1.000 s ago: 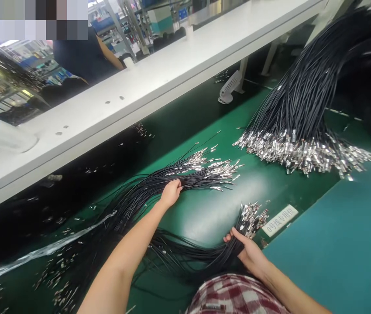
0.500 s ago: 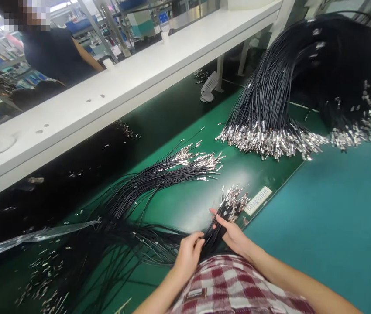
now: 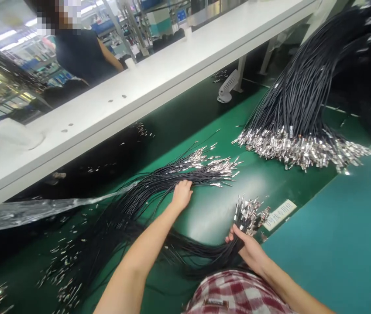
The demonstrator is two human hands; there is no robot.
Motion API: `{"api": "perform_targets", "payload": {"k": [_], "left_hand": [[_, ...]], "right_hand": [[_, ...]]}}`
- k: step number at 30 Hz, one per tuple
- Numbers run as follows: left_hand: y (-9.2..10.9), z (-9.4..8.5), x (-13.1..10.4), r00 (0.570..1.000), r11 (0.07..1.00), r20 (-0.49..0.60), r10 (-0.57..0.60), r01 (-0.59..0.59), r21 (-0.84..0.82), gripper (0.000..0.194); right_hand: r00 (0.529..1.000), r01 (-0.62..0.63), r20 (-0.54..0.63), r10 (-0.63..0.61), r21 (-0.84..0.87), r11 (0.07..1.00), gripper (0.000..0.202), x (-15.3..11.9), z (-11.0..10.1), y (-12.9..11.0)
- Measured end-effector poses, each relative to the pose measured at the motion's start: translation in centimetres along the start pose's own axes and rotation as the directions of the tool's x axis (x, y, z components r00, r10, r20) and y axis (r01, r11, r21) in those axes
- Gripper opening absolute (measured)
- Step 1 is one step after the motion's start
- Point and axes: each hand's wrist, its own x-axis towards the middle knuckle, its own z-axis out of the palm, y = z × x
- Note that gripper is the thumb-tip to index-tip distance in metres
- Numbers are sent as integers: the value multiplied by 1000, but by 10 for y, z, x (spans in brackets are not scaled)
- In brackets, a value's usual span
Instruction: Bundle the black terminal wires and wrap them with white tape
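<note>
My right hand (image 3: pixel 245 245) is wrapped around a bundle of black wires (image 3: pixel 213 250) just below their silver metal terminals (image 3: pixel 250 211), which fan out above the fingers. Farther to the left, my left hand (image 3: pixel 182 194) has its fingers curled on the lower edge of a second bundle of black wires (image 3: pixel 159 181). That bundle lies on the green table, its terminals (image 3: pixel 223 168) pointing right. Part of the left fingertips is hidden among the wires. Both bundles run back into a dark tangle of wires (image 3: pixel 113 231) at the left.
A large draped bunch of black wires (image 3: pixel 303 87) with terminals stands at the right. A white shelf (image 3: pixel 159 83) crosses above the table, with a grey clip-like device (image 3: pixel 227 87) beneath it. Clear plastic film (image 3: pixel 57 209) lies left. Beyond the shelf is a person (image 3: pixel 79 54).
My left hand has left the near bundle and reached up and left to the farther wires. My right hand keeps its hold, its fingers now closed around the near bundle. The view has shifted left.
</note>
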Motion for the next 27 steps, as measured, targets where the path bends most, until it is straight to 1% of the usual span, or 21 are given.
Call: {"api": "perform_targets", "payload": {"k": [1,3,4,6,8,12,13,16,17,18,20,22,24,27], "left_hand": [[-10,1,17,1000,998,13,-4,3,70,30],[-24,4,40,999,991,51,18,-25,130,26],[-29,6,47,997,991,69,34,-42,127,23],[-36,6,51,994,992,95,50,-61,112,19],[-40,5,47,992,993,113,49,-60,101,15],[-42,2,29,992,996,118,34,-43,79,11],[-41,2,26,993,997,114,29,-38,73,14],[-36,4,20,994,998,107,15,-21,61,32],[-34,6,20,994,998,112,11,-18,59,34],[-32,7,20,993,998,121,10,-17,56,32],[-27,9,21,989,998,148,21,-28,48,20],[-23,11,18,982,998,180,52,-59,33,12],[-18,12,7,973,995,209,95,-98,2,21],[-8,13,-26,956,990,257,139,-126,-67,30]], "right_hand": [[1000,-2,-22,2,0,1000,34,1,1,-1],[999,-12,-51,12,7,1000,35,4,3,-3],[998,-13,-59,13,11,1000,35,5,4,-4],[998,-16,-66,17,16,1000,34,8,4,-5],[998,-20,-66,21,21,1000,34,11,3,-5],[998,-31,-55,34,47,998,31,11,3,-6],[998,-34,-53,37,48,998,30,10,3,-6],[997,-46,-63,48,39,998,31,5,6,-6],[997,-46,-67,48,35,998,32,3,7,-7],[997,-45,-67,47,35,998,33,1,7,-7],[998,-36,-55,38,39,999,34,-1,8,-6],[999,-23,-42,25,45,999,35,-3,7,-5],[999,-12,-37,14,49,999,34,-2,6,-4],[999,3,-38,-1,63,998,32,0,3,-1]]}}
